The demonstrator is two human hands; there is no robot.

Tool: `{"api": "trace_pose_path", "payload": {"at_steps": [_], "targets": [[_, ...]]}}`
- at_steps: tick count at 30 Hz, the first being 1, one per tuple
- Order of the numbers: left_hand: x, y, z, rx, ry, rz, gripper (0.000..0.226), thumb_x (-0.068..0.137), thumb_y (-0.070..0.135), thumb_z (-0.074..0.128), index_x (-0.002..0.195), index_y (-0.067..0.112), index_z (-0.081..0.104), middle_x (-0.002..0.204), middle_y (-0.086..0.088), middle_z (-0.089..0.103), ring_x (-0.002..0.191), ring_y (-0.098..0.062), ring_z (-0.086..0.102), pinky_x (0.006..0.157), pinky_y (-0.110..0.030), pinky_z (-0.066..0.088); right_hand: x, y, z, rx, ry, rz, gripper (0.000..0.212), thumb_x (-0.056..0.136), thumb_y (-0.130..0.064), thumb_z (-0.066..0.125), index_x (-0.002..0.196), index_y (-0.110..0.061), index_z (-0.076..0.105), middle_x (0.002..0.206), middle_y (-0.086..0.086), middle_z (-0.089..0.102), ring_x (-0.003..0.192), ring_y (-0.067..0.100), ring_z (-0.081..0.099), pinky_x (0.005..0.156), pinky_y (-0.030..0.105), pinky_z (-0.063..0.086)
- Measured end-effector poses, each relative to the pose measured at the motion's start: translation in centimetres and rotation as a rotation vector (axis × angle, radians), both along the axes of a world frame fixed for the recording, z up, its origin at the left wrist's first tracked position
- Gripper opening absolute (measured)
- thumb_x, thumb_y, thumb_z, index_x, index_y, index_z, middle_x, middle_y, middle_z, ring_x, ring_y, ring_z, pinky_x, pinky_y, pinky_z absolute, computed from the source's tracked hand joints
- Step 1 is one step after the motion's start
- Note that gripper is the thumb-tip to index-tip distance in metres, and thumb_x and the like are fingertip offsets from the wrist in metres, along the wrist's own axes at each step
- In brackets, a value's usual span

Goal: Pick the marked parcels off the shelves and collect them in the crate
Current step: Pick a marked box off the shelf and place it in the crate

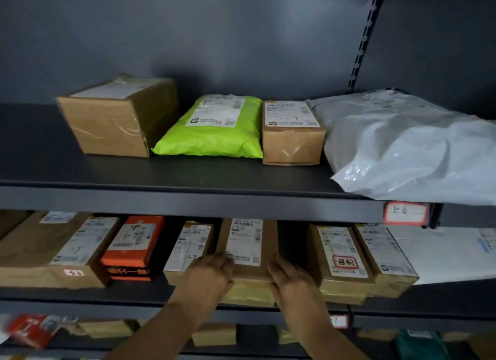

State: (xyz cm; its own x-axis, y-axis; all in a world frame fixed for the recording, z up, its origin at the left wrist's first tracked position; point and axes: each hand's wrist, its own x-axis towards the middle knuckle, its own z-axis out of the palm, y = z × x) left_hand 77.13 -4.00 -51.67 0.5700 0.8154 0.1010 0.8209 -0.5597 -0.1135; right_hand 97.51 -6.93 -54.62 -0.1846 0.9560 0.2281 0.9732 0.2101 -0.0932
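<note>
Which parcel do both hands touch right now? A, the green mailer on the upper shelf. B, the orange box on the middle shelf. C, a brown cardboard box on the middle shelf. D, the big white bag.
C: the left hand and right hand touch either side of the brown cardboard box on the middle shelf.

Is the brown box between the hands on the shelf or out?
On the shelf: brown box lies flat in its row, left hand and right hand at its sides.

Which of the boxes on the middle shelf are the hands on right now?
The brown box jutting past the shelf edge, between left hand and right hand; its neighbours sit further back.
</note>
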Motion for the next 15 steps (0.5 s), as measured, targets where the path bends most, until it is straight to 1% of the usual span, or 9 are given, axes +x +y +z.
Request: {"api": "trace_pose_path", "payload": {"at_steps": [1,2,5,7,9,11,12,13,15], "targets": [[-0.6,0.1,-0.3,0.026,-0.012,0.012,0.059,0.033,0.045,0.092,0.082,0.016,0.077,0.079,-0.001,0.073,0.066,-0.015,0.069,0.053,-0.025,0.056,-0.5,0.0,0.2,0.001,0.010,0.015,0.057,0.040,-0.036,0.093,0.094,-0.027,0.076,0.101,-0.006,0.073,0.067,0.011,0.068,0.060,0.021,0.057],[-1.0,0.2,-0.3,0.043,-0.017,0.029,0.059,0.031,0.045,0.093,0.081,0.016,0.077,0.077,0.000,0.073,0.064,-0.015,0.069,0.052,-0.025,0.056,-0.9,-0.1,0.4,0.009,0.015,0.030,0.057,0.042,-0.037,0.093,0.095,-0.028,0.076,0.102,-0.008,0.072,0.070,0.010,0.068,0.062,0.021,0.058],[-2.0,0.1,-0.1,0.063,-0.025,0.049,0.057,0.034,0.045,0.092,0.082,0.019,0.076,0.078,0.002,0.072,0.067,-0.015,0.069,0.054,-0.027,0.056,-0.9,-0.5,1.0,0.037,0.011,0.069,0.055,0.053,-0.042,0.088,0.104,-0.030,0.072,0.106,-0.013,0.069,0.088,0.010,0.068,0.074,0.023,0.057],[-2.3,0.1,0.0,0.068,-0.028,0.053,0.056,0.034,0.044,0.092,0.081,0.019,0.075,0.080,0.002,0.072,0.069,-0.016,0.069,0.057,-0.029,0.056,0.2,-0.8,1.2,0.049,0.008,0.046,0.057,0.061,-0.043,0.084,0.114,-0.028,0.067,0.110,-0.011,0.068,0.097,0.013,0.067,0.079,0.029,0.057],[-1.8,0.0,0.2,0.086,-0.045,0.012,0.057,0.035,0.043,0.092,0.083,0.018,0.075,0.088,0.001,0.072,0.075,-0.018,0.069,0.062,-0.032,0.057,2.1,-1.3,1.3,0.051,0.054,-0.060,0.056,0.065,-0.038,0.083,0.116,-0.021,0.066,0.110,-0.003,0.067,0.096,0.019,0.066,0.077,0.033,0.058],[-0.5,-0.3,0.4,0.112,-0.048,-0.071,0.060,0.039,0.044,0.091,0.091,0.019,0.075,0.096,0.001,0.071,0.082,-0.019,0.069,0.067,-0.033,0.057,4.4,-1.8,1.5,0.023,0.083,-0.217,0.054,0.067,-0.032,0.082,0.115,-0.013,0.066,0.107,0.006,0.067,0.094,0.027,0.066,0.074,0.038,0.059],[0.4,-0.5,0.4,0.120,-0.058,-0.109,0.061,0.040,0.045,0.091,0.093,0.019,0.075,0.098,0.001,0.070,0.084,-0.019,0.068,0.068,-0.033,0.056,5.4,-2.1,1.6,0.009,0.083,-0.297,0.054,0.070,-0.032,0.080,0.117,-0.010,0.064,0.109,0.010,0.066,0.098,0.030,0.064,0.077,0.041,0.058],[1.4,-0.6,0.5,0.121,-0.073,-0.137,0.062,0.040,0.045,0.090,0.094,0.020,0.074,0.097,0.002,0.070,0.084,-0.018,0.068,0.068,-0.032,0.056,6.3,-2.3,1.8,-0.008,0.088,-0.377,0.055,0.076,-0.035,0.075,0.122,-0.009,0.060,0.115,0.012,0.062,0.105,0.032,0.061,0.083,0.044,0.055],[3.2,-0.6,0.4,0.104,-0.098,-0.166,0.061,0.040,0.045,0.090,0.094,0.022,0.072,0.095,0.004,0.068,0.083,-0.017,0.066,0.066,-0.030,0.056,7.5,-2.7,2.3,-0.070,0.104,-0.507,0.063,0.087,-0.048,0.058,0.138,-0.013,0.044,0.133,0.012,0.049,0.122,0.031,0.047,0.097,0.043,0.046]]}}
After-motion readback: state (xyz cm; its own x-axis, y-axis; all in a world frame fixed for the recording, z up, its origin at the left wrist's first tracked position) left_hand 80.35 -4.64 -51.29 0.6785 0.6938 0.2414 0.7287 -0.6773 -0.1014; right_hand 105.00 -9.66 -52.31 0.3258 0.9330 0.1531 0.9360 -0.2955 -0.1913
